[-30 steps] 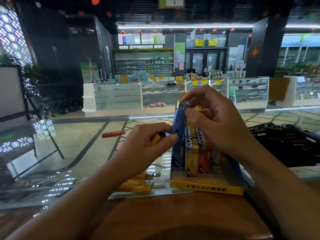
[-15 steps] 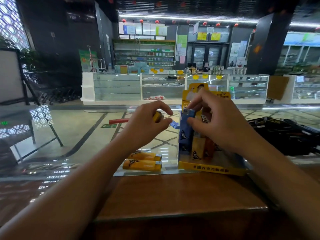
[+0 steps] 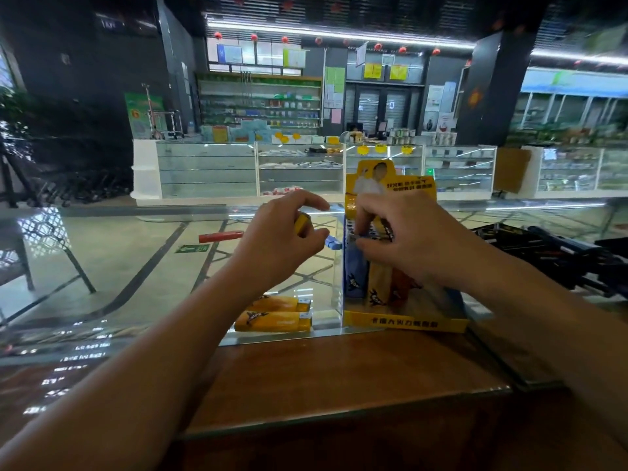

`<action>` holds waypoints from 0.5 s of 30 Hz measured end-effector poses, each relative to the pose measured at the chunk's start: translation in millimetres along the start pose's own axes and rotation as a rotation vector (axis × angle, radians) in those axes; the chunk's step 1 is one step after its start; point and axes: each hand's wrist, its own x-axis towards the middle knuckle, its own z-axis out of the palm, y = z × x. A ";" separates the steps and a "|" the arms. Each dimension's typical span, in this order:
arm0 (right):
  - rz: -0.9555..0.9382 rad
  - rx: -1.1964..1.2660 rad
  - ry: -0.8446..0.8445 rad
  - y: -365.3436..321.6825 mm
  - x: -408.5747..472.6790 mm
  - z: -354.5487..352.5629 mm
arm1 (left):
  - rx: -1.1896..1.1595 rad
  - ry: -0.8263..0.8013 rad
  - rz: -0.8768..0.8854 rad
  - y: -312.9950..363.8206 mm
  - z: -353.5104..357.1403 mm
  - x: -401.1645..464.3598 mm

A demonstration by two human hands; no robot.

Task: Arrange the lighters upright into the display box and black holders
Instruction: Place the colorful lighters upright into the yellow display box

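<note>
A yellow display box (image 3: 404, 322) stands on the glass counter, with several lighters upright inside. At its left end stands a blue lighter (image 3: 355, 273), and my right hand (image 3: 404, 246) rests on its top with curled fingers. My left hand (image 3: 282, 246) hovers just left of the box and grips a yellow lighter (image 3: 302, 223) and a blue one (image 3: 332, 242). Two yellow lighters (image 3: 275, 314) lie flat on the glass below my left hand.
A red lighter (image 3: 220, 236) lies farther back on the glass. Black holders (image 3: 557, 253) sit at the right. A wooden counter section (image 3: 339, 379) is in front of me. Shop cabinets fill the background.
My right hand has lowered the blue lighter from above the box down into its left end. My left hand has lifted a little with its lighters. The camera has tilted up.
</note>
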 end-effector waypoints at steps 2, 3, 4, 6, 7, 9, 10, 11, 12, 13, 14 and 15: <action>-0.008 -0.020 -0.008 -0.9 0.7 -0.5 | 0.005 0.012 0.010 0.4 -0.5 0.0; -0.014 -0.025 -0.015 -1.7 1.0 -1.2 | 0.009 0.018 0.016 0.0 -0.8 0.0; -0.024 -0.029 -0.022 -2.2 1.3 -2.0 | 0.015 0.022 0.022 -0.1 -1.1 0.1; -0.042 -0.035 -0.029 -2.5 0.8 -3.1 | 0.022 0.026 0.028 -0.2 -1.4 0.1; -0.045 -0.036 -0.026 -2.8 0.0 -3.3 | 0.027 0.028 0.030 -0.1 -1.3 0.1; -0.038 -0.026 -0.009 -3.5 -1.8 -2.5 | 0.035 0.038 0.032 0.0 -1.2 0.0; -0.025 -0.018 -0.003 -4.3 -2.7 -1.6 | 0.034 0.044 0.030 0.1 -1.0 -0.2; -0.015 -0.012 0.005 -4.7 -3.6 -0.2 | 0.034 0.052 0.025 -0.1 -0.7 -0.1; -0.006 -0.009 0.014 -5.1 -4.2 1.4 | 0.034 0.064 0.019 -0.5 -0.4 0.2; 0.005 -0.006 0.028 -5.6 -4.8 3.2 | 0.034 0.083 0.013 -1.0 -0.4 0.5; 0.018 -0.001 0.044 -6.1 -5.6 4.4 | 0.031 0.105 0.006 -1.3 -0.6 0.8; 0.032 0.002 0.063 -6.5 -6.4 5.5 | 0.029 0.123 0.001 -1.4 -1.3 0.8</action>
